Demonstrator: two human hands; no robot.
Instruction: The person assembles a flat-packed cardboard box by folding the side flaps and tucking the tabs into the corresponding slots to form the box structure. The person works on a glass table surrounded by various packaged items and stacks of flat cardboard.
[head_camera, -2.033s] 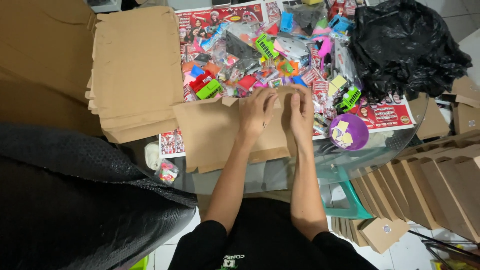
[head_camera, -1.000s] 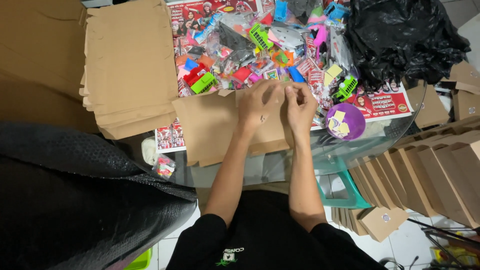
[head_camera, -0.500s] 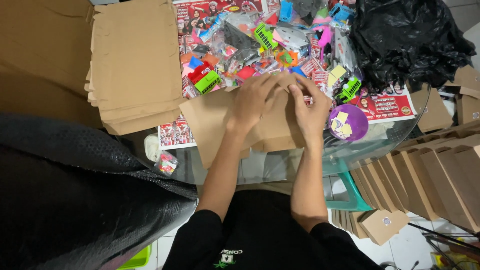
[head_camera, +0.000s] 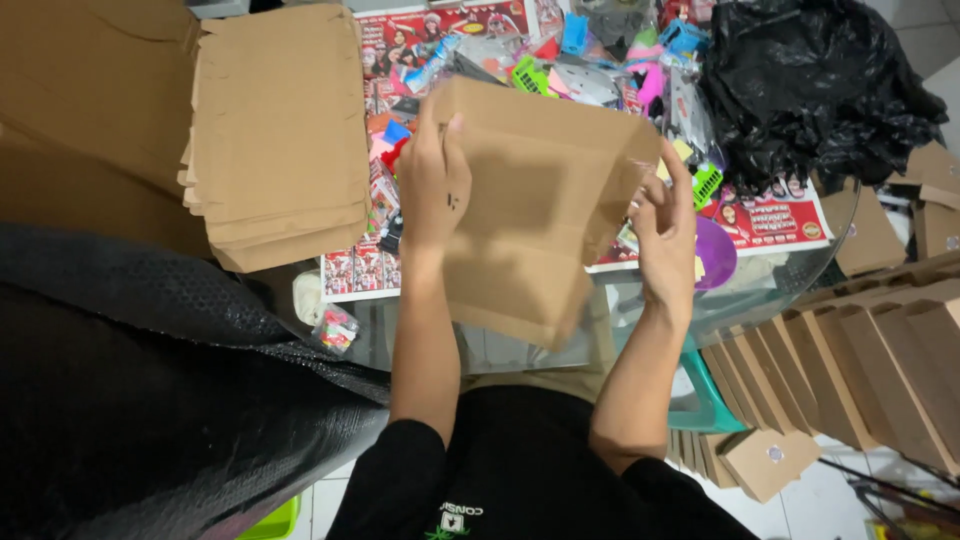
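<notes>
Head view | left hand (head_camera: 432, 190) and right hand (head_camera: 665, 235) both gripping a flat brown cardboard box (head_camera: 535, 205), lifted, tilting | glass table (head_camera: 800, 270) lying cluttered beneath.

The folded box (head_camera: 530, 200) between the left hand (head_camera: 432, 185) and the right hand (head_camera: 665, 235) is plain brown cardboard, matt and smooth. The stack of flat blanks (head_camera: 275, 130) at the table's left edge is the same dull cardboard, its cut edges rough. The table top (head_camera: 800, 275) is clear glass, glossy at its right rim. Printed paper sheets (head_camera: 770, 215) on it look shiny. The small toys (head_camera: 600, 50) along the far edge are bright plastic. The bag (head_camera: 810, 85) at the far right corner is thin black plastic, crinkled and gleaming.
</notes>
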